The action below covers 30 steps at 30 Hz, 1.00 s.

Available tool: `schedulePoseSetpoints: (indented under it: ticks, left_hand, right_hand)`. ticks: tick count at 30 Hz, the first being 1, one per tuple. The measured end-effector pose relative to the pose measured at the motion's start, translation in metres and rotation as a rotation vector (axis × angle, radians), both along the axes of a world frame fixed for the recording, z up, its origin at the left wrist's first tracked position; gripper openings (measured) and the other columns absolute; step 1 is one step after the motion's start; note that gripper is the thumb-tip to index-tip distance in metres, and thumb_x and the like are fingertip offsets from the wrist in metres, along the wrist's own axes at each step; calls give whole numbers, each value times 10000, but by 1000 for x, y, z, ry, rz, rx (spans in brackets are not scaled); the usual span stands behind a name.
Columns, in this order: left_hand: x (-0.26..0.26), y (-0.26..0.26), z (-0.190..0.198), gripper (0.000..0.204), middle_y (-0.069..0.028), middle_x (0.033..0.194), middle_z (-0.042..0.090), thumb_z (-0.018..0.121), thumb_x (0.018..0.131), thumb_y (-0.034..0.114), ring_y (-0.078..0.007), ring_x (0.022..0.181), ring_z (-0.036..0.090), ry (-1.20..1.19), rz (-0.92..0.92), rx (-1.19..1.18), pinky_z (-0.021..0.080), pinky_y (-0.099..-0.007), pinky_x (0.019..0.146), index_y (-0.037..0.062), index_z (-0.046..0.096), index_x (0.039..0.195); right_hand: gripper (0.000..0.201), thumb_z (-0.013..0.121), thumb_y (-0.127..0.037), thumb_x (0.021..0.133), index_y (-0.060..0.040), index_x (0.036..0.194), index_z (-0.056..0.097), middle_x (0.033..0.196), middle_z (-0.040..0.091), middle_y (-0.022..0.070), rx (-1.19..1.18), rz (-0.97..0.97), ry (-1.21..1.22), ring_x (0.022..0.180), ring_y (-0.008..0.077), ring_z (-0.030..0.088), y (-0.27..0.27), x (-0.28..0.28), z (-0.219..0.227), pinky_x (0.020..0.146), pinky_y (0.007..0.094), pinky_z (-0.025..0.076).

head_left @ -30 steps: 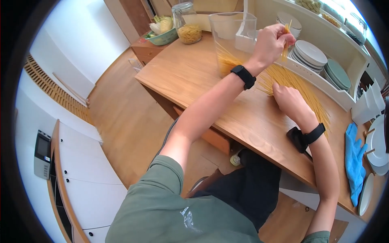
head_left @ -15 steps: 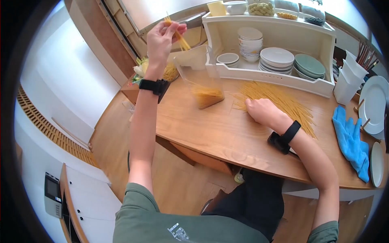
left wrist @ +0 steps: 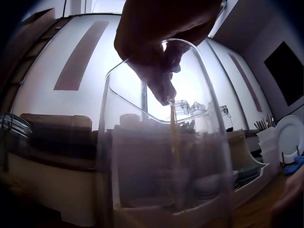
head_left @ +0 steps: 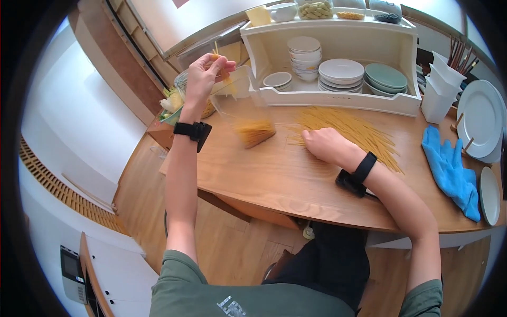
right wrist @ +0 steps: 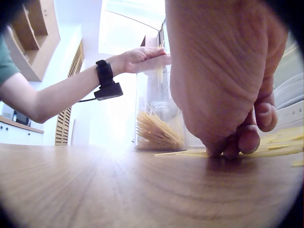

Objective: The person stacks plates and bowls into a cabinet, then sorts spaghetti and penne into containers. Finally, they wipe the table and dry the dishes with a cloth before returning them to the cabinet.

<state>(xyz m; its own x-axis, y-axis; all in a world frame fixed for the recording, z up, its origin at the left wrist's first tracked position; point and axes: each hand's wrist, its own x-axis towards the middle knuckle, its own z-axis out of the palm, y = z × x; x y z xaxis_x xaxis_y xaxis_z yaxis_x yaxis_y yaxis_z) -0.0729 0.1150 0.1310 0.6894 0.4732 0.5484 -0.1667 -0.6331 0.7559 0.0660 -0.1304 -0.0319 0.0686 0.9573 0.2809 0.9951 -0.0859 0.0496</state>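
Left fingers (head_left: 225, 64) pinching strands (left wrist: 174, 135) hanging below, right fingers (right wrist: 249, 140) curled at spaghetti (head_left: 362, 129), hold unclear

Container (head_left: 241, 108) clear & glossy, plastic or glass; tabletop (head_left: 253, 177) smooth wood w/ sheen; glove (head_left: 449, 171) matt cloth.

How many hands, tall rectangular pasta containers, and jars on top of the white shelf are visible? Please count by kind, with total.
Hands: 2 (left hand, right hand)
Tall rectangular pasta container: 1
Jars on top of the white shelf: 3
Total: 6
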Motion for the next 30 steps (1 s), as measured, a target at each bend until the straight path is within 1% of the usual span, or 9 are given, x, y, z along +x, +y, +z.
schedulePoseSetpoints:
  ticks: [6, 13, 21, 23, 25, 27, 28, 29, 30]
  left_hand:
    - [-2, 3, -4, 157, -114, 1011, 709, 561, 978, 174, -173, 952, 684, 60, 57, 0, 554, -285, 816, 32, 604, 1032]
    - [-8, 8, -3, 164, -138, 1032, 701, 553, 981, 163, -196, 977, 680, 64, 45, -3, 547, -300, 857, 20, 590, 1053]
    - [-18, 0, -3, 167, -149, 1031, 697, 542, 980, 134, -192, 969, 674, 1, 87, 71, 531, -292, 878, -1, 588, 1068]
    - [-21, -19, 1, 163, -134, 1019, 697, 536, 977, 115, -178, 972, 667, -93, 103, 204, 522, -274, 868, -5, 597, 1068]
    - [-22, -46, 2, 156, -124, 994, 700, 532, 976, 109, -168, 944, 671, -134, 55, 226, 523, -263, 833, -2, 605, 1057]
    - [-22, -72, -5, 151, -114, 969, 702, 528, 975, 104, -157, 916, 674, -178, 10, 245, 524, -252, 799, 0, 612, 1045]
    - [-21, -83, -10, 148, -112, 932, 704, 536, 968, 96, -142, 856, 675, -82, -50, 196, 529, -245, 763, -12, 618, 1027]
    - [-21, -93, -15, 147, -111, 896, 705, 544, 960, 87, -127, 796, 675, 14, -110, 148, 534, -237, 728, -25, 625, 1010]
    - [-21, -98, -22, 147, -111, 896, 705, 544, 960, 87, -127, 796, 675, 12, -109, 145, 534, -237, 728, -25, 625, 1010]
  right_hand:
    - [145, 489, -86, 896, 26, 884, 580, 816, 687, 195, -73, -15, 72, 770, 317, 699, -5, -1, 10, 645, 404, 561]
    - [149, 511, -83, 886, 35, 897, 602, 829, 688, 196, -73, -22, 50, 775, 316, 699, -3, 2, 8, 654, 395, 563]
    - [116, 589, -75, 809, 16, 818, 661, 803, 692, 167, -58, -42, -18, 757, 307, 696, -1, 5, 8, 627, 377, 560]
    - [113, 588, -70, 808, 16, 819, 660, 805, 691, 169, -54, -51, -19, 758, 309, 695, -1, 5, 8, 627, 380, 560]
    - [111, 586, -66, 807, 17, 819, 659, 807, 691, 170, -54, -58, -22, 758, 310, 694, -2, 6, 9, 627, 383, 559]
    - [139, 512, -67, 853, 42, 825, 595, 761, 670, 209, -72, -2, -23, 729, 353, 681, -4, 7, 12, 628, 425, 550]
    - [139, 512, -67, 853, 42, 825, 595, 761, 670, 209, -78, -2, -24, 729, 353, 681, -6, 5, 15, 628, 425, 550]
    - [115, 552, -60, 825, 28, 833, 625, 787, 682, 188, -95, -21, -25, 748, 330, 689, -7, 4, 17, 628, 410, 553]
    - [102, 592, -53, 797, 15, 841, 655, 813, 693, 168, -110, -39, -27, 767, 306, 696, -8, 2, 19, 629, 395, 556]
